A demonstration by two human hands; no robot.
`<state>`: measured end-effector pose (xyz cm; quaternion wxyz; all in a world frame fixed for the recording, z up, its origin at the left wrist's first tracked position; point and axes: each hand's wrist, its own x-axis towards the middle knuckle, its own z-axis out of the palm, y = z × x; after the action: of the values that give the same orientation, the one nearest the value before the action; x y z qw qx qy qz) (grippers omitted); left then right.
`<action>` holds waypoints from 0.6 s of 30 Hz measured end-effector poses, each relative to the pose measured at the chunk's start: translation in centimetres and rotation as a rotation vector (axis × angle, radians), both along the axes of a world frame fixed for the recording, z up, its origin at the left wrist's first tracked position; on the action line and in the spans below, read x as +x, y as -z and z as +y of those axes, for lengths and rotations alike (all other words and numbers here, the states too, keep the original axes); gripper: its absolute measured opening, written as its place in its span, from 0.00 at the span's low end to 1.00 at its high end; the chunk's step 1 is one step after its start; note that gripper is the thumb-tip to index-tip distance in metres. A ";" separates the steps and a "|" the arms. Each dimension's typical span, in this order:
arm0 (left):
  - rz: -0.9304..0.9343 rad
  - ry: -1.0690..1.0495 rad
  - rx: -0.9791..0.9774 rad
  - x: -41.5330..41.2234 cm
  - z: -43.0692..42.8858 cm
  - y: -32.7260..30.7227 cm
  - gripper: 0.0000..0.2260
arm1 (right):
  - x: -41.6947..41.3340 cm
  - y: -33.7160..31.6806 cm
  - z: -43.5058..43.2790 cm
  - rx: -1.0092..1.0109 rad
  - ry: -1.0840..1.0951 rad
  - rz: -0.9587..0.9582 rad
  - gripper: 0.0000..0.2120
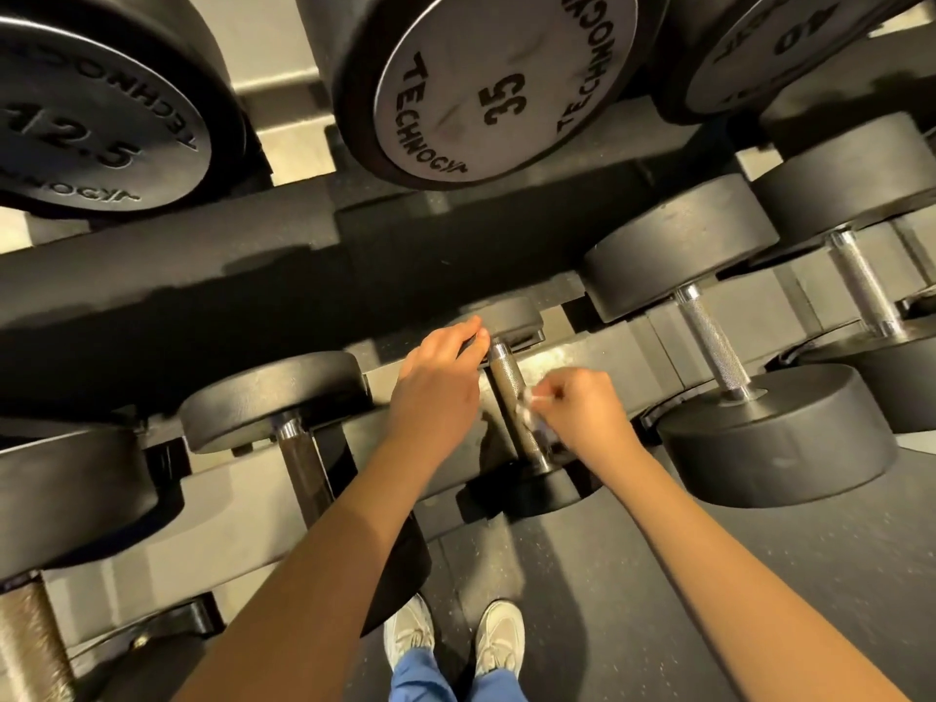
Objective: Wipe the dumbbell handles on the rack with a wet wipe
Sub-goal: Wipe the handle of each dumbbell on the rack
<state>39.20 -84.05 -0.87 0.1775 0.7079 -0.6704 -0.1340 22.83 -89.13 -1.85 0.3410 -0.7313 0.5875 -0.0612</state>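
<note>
**Wet wipe on the middle handle**

The small black dumbbell (527,486) sits low on the black metal rack (202,276), right in front of the person. Its silver rough metal handle (506,382) points away from the person. It goes from the near round end up to the far round end, and leans a little to the left at the top.

The right hand (582,412) is curled and pinches the crumpled white wet wipe (532,403). The wipe touches the right side of the handle, a bit below the middle. So the handle is just to the left of this hand.

The left hand (440,385) is on the other side of the handle. Its fingers are mostly straight and touch the far round end. It holds nothing.

I think the right hand is doing the wiping and the left hand is keeping the dumbbell from rolling. To clean the whole handle, the wipe would have to slide the long way, up and down, and go round the back too. A bigger black dumbbell (775,433) waits just to the right on the same rack.
</note>
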 end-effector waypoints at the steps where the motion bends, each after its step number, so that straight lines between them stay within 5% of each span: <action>1: -0.001 0.002 -0.018 0.0 0.1 0.2 0.24 | 0.6 -0.2 0.0 -0.062 0.048 -0.058 0.04; 8: -0.013 0.035 -0.033 0.7 0.1 1.2 0.25 | -0.9 0.7 2.1 0.022 -0.095 0.122 0.07; 10: 0.040 0.037 -0.032 1.0 0.1 1.1 0.24 | -0.7 0.0 1.5 0.021 -0.017 0.033 0.06; 14: 0.184 0.031 0.060 1.6 0.3 0.5 0.24 | 3.2 0.4 -0.7 -0.298 0.078 -0.164 0.07; 18: 0.238 0.020 0.112 1.8 0.5 0.8 0.27 | 3.7 2.3 -0.1 -0.380 -0.024 -0.161 0.05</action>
<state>40.96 -83.60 -1.62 0.2146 0.6892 -0.6430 -0.2558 26.56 -89.25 -4.18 0.2436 -0.7820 0.5276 -0.2253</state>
